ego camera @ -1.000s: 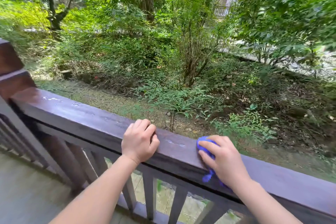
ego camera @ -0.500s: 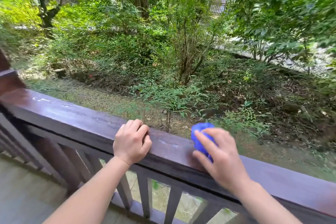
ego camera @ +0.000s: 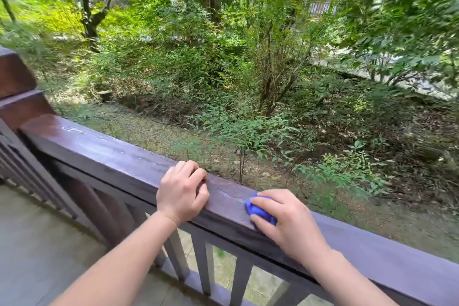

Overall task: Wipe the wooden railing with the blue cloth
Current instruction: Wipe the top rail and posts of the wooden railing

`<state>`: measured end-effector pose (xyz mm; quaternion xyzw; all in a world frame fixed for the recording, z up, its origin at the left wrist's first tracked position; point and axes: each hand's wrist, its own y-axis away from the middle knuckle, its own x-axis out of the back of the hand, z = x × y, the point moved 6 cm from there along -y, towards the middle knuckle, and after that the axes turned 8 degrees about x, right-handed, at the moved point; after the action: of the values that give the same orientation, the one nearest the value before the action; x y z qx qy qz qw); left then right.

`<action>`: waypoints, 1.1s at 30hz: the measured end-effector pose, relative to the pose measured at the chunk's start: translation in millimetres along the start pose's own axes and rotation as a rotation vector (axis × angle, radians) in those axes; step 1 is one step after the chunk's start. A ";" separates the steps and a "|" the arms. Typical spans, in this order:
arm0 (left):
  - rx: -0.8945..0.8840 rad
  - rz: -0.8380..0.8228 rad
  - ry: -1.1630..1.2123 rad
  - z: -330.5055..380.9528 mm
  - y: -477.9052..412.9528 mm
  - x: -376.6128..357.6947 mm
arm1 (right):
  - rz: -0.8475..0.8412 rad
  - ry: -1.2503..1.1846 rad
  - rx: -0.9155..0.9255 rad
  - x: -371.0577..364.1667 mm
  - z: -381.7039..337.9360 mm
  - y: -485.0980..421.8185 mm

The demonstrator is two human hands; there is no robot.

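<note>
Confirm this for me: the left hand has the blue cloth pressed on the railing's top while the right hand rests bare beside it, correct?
Hands are swapped. In the head view, the right hand presses the blue cloth on the railing top; the left hand rests bare beside it.

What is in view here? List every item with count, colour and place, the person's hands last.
wooden railing: one, dark brown, running from left to lower right
balusters: several, brown, under the rail
corner post: one, reddish brown, far left
deck floor: one, grey, lower left
garden shrubs and trees: many, green, beyond the railing
blue cloth: one, bunched on the rail top
left hand: curled, resting on the rail
right hand: pressing the cloth
</note>
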<state>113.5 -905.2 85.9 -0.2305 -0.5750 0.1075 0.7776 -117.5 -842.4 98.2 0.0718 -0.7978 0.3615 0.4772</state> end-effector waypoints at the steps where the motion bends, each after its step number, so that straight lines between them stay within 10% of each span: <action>1: 0.000 -0.004 0.001 0.0 -0.8 0.2 | 0.041 0.020 -0.068 1.5 6.3 -9.9; 7: 0.006 -0.017 0.016 -1.1 -1.6 0.7 | 0.018 0.011 0.051 -28.4 -31.3 -4.2; 11: -0.014 -0.008 0.039 -0.6 -2.9 3.0 | 0.139 0.091 -0.231 -20.7 -12.3 -34.4; 15: -0.079 -0.039 0.166 -7.7 -3.6 8.4 | 0.078 0.104 -0.028 -45.8 -58.7 -36.6; 28: -0.325 -0.064 0.000 -86.8 -27.8 5.9 | 0.248 0.235 -0.463 -58.3 -60.5 -69.2; 33: -0.333 -0.038 0.002 -89.9 -28.0 5.1 | 0.126 0.192 -0.191 -81.4 -89.5 -77.3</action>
<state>197.2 -948.5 82.8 -0.3454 -0.5883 -0.0045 0.7311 25.0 -859.7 96.7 -0.0590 -0.7823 0.3181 0.5323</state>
